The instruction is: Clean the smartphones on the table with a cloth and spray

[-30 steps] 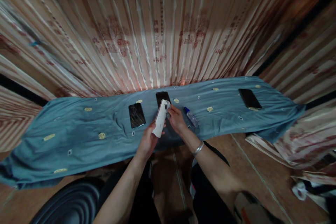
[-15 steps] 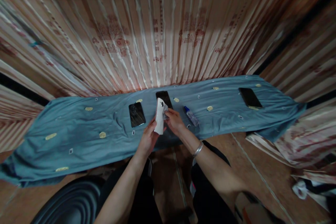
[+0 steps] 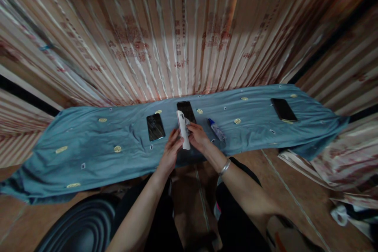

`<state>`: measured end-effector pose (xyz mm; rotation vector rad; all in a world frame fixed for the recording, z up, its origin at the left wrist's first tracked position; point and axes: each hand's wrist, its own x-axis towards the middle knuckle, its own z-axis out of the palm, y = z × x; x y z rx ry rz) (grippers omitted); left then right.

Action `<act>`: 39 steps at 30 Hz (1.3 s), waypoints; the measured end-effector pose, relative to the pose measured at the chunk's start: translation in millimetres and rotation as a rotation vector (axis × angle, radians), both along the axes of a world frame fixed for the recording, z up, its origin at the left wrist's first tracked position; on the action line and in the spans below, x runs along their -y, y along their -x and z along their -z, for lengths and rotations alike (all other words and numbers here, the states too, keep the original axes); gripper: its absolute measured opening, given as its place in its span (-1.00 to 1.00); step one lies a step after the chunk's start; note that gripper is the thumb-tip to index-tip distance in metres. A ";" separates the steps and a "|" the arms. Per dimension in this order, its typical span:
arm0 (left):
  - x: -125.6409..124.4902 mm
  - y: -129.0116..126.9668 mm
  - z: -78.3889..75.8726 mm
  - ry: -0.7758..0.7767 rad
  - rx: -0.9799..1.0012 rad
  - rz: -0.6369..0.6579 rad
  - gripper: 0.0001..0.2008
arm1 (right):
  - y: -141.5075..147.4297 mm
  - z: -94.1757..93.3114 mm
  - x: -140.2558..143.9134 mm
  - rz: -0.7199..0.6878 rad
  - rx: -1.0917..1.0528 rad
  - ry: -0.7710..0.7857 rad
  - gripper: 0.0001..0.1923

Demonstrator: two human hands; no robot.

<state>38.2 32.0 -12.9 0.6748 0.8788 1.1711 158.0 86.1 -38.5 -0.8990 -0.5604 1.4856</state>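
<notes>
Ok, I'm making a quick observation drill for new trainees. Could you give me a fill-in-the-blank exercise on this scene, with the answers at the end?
1. The left hand holds a ____ phone.
2. The bottle has a ____ cap.
3. The bracelet is worn on the person's ____ side.
4. In number, the dark phones lying on the cloth are ____.

Missing words: white; blue; right; three.

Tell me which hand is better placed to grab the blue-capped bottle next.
Probably the right hand: it is nearer the blue-capped bottle, though it seems to pinch a pale grey piece. The left hand is farther away and grips the white phone.
</notes>
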 end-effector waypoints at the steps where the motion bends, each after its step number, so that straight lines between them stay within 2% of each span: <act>1: -0.7 -0.1 2.1 -0.034 -0.034 -0.025 -0.64 | -1.3 0.1 0.4 -0.013 -0.006 0.002 -0.97; 4: -4.5 1.1 4.5 -0.086 -0.116 -0.098 -0.72 | -3.5 1.2 3.7 -0.065 -0.023 0.013 -0.96; 10: -15.7 7.4 -0.7 0.064 -0.119 -0.246 -0.72 | -3.9 1.3 14.3 -0.196 -0.048 0.035 -0.93; 12: -18.3 8.4 -1.9 0.074 -0.100 -0.223 -0.64 | -4.9 0.5 18.0 -0.246 -0.060 0.042 -0.91; 18: -20.2 6.0 -2.5 -0.032 -0.063 -0.038 -0.48 | -8.6 1.1 27.2 -0.388 -0.126 0.085 -0.82; 31: -22.2 5.7 -11.5 0.009 -0.119 0.072 -0.49 | -18.5 -1.1 32.3 -0.481 -0.139 0.146 -0.88; 39: -19.5 8.7 -9.7 0.022 -0.121 0.116 -0.46 | -24.4 -4.5 36.5 -0.489 -0.088 0.139 -0.87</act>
